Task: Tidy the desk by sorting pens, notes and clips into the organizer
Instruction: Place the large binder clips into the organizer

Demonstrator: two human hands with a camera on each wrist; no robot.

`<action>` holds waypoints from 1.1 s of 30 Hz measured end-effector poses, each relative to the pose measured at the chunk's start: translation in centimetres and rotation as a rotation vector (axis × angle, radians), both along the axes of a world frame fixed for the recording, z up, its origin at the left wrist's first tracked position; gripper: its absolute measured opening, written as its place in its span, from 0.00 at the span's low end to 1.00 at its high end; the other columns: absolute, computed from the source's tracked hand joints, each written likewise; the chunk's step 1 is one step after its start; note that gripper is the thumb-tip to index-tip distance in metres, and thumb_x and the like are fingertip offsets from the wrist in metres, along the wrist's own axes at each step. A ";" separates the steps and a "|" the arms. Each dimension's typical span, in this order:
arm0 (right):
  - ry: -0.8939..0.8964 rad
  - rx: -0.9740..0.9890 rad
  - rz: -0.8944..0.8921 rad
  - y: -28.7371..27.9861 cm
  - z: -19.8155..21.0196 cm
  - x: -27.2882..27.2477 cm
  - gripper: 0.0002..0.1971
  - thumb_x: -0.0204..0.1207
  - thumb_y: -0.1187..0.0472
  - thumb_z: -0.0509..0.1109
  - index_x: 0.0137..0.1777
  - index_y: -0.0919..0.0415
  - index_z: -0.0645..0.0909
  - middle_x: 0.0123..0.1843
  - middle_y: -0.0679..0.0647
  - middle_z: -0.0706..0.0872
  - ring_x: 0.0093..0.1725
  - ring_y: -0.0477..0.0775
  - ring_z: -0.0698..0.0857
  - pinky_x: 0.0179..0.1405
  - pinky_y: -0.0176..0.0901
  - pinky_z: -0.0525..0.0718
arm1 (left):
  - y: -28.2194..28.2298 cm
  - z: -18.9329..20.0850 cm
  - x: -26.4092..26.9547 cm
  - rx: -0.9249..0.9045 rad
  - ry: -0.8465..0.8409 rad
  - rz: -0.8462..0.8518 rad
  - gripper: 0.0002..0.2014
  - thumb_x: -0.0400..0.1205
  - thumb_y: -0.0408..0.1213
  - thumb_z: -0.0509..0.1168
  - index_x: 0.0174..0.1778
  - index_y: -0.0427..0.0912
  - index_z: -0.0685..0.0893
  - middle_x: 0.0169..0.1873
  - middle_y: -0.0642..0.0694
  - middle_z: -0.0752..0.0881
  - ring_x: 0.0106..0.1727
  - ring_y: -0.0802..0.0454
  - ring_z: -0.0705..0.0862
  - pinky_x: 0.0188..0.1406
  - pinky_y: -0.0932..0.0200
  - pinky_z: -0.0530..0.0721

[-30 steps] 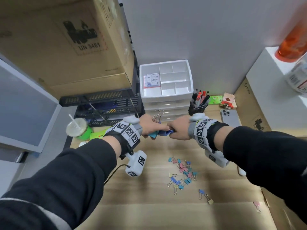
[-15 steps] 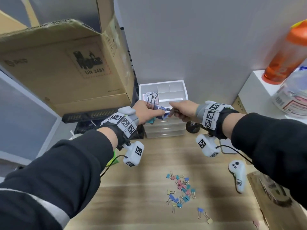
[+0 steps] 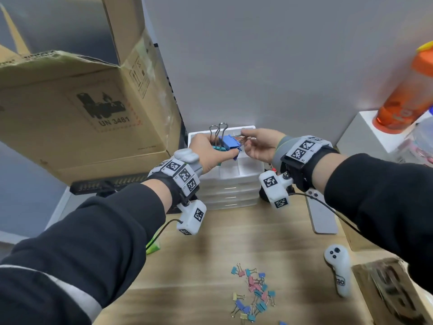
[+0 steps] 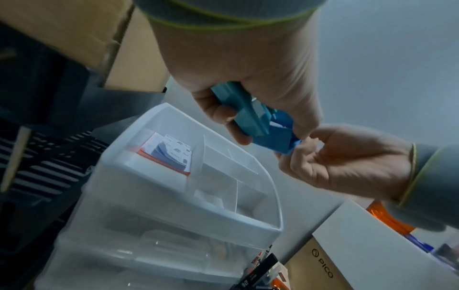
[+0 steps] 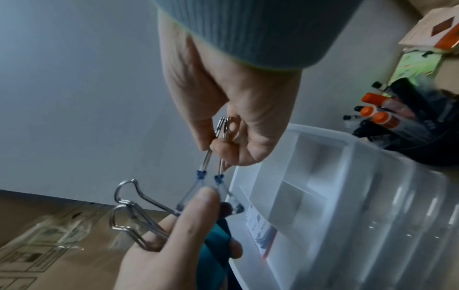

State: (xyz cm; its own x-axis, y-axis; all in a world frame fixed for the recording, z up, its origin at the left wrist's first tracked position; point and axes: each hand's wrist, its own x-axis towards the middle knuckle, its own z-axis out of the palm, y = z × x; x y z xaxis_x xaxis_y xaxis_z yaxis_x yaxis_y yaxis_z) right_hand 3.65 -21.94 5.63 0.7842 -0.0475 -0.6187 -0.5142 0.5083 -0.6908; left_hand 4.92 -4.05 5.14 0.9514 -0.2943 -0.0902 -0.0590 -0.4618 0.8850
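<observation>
Above the organizer (image 3: 248, 171), your left hand (image 3: 206, 153) grips a teal clip (image 4: 244, 113) while your right hand (image 3: 260, 146) pinches the blue clip (image 3: 230, 144) by its wire handles

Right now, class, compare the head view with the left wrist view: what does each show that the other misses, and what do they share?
Head view only: the small clips scattered on the desk, the phone, the white controller.

Left wrist view only: the notes in the organizer's far-left compartment.

Both: the left hand holding the teal clip, the right hand taking the blue clip.
</observation>
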 end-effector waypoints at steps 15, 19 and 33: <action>-0.556 -1.191 0.467 -3.4 -1.5 3.3 0.06 0.76 0.59 0.77 0.49 0.61 0.89 0.43 0.54 0.90 0.40 0.47 0.85 0.53 0.45 0.85 | -0.7 -3.1 3.9 0.032 0.096 0.143 0.23 0.72 0.58 0.78 0.33 0.42 0.79 0.35 0.36 0.92 0.27 0.46 0.90 0.22 0.54 0.83; -0.646 -1.298 0.575 -3.2 -1.1 3.1 0.05 0.76 0.58 0.76 0.49 0.57 0.89 0.46 0.53 0.92 0.45 0.50 0.88 0.55 0.44 0.85 | -1.3 -3.2 4.5 0.005 0.140 0.183 0.21 0.79 0.56 0.72 0.42 0.38 0.80 0.36 0.34 0.91 0.14 0.56 0.82 0.11 0.66 0.73; -0.623 -1.499 0.715 -4.0 -2.0 3.0 0.04 0.79 0.56 0.72 0.50 0.54 0.86 0.43 0.48 0.87 0.43 0.51 0.83 0.50 0.46 0.85 | -1.8 -2.1 4.6 -0.188 0.439 0.168 0.05 0.76 0.28 0.57 0.45 0.34 0.76 0.25 0.36 0.84 0.21 0.42 0.84 0.15 0.68 0.68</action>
State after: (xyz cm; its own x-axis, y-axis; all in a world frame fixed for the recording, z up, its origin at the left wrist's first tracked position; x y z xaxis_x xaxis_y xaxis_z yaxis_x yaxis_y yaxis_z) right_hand 6.62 -25.98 3.60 0.9828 0.1849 0.0003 0.1634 -0.8679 -0.4691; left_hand 9.49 -5.90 3.02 0.8713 -0.1900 -0.4524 0.3987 -0.2633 0.8785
